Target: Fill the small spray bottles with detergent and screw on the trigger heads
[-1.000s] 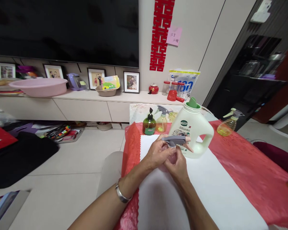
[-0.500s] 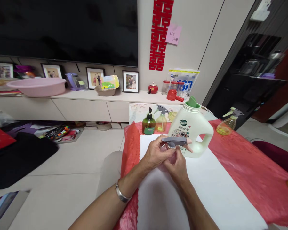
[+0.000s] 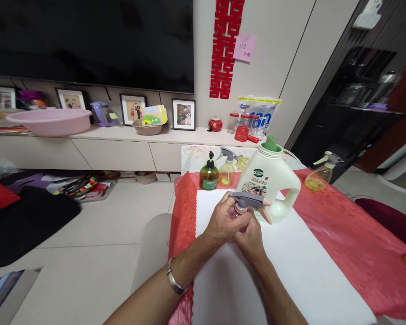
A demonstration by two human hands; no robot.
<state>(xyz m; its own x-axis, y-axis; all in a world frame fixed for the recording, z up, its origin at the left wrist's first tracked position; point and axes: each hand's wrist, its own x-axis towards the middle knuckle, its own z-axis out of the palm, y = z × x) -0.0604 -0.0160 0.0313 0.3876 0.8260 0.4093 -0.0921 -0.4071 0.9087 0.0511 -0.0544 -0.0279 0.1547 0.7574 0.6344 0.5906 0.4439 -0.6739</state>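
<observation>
My left hand (image 3: 223, 220) and my right hand (image 3: 251, 234) are wrapped together round a small spray bottle (image 3: 248, 199) with a grey head and a pink trigger. The trigger points right, and my fingers hide most of the bottle's body. Just behind it stands a large pale green jug (image 3: 273, 180) with a green spout. To the left of the jug are a dark green pump bottle (image 3: 209, 175) and a clear spray bottle (image 3: 227, 174) with a grey head. Under my hands lies a white cloth (image 3: 291, 271).
A spray bottle with yellow liquid (image 3: 320, 175) stands on the red table cover (image 3: 345, 225) at the right. Behind the table, a cabinet shelf (image 3: 115, 134) holds photo frames, a pink basin (image 3: 50, 122) and jars.
The spray head has tilted, its trigger now lower, and the neck shows more clearly. Both hands are closed more tightly together round the bottle.
</observation>
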